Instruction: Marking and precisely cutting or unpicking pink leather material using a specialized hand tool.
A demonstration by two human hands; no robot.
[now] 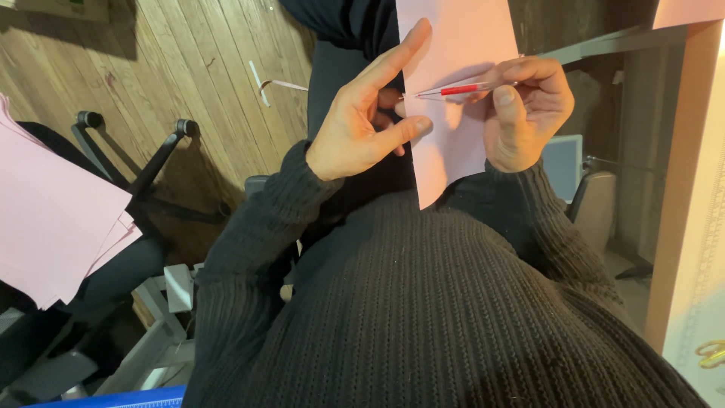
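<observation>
Head view, looking down over a black ribbed sweater (423,302). The left hand (362,121) pinches the left edge of a pale pink rectangular paper sheet (453,113) between thumb and curled fingers, with the index finger stretched up along the edge. The right hand (529,113) is closed around a slim red-and-clear pen-like tool (461,90) (whether pen or craft knife cannot be told), its tip resting on the sheet near the left edge. The sheet hangs in the air in front of the chest — unsupported below. Judged by its look, it is light, thin and floppy, easily creased or torn; the edge close to the working tip seems the best place to hold it. A stack of matching pink sheets (53,219) lies at left above a black chair base (143,166) on the wooden plank floor (189,68).
</observation>
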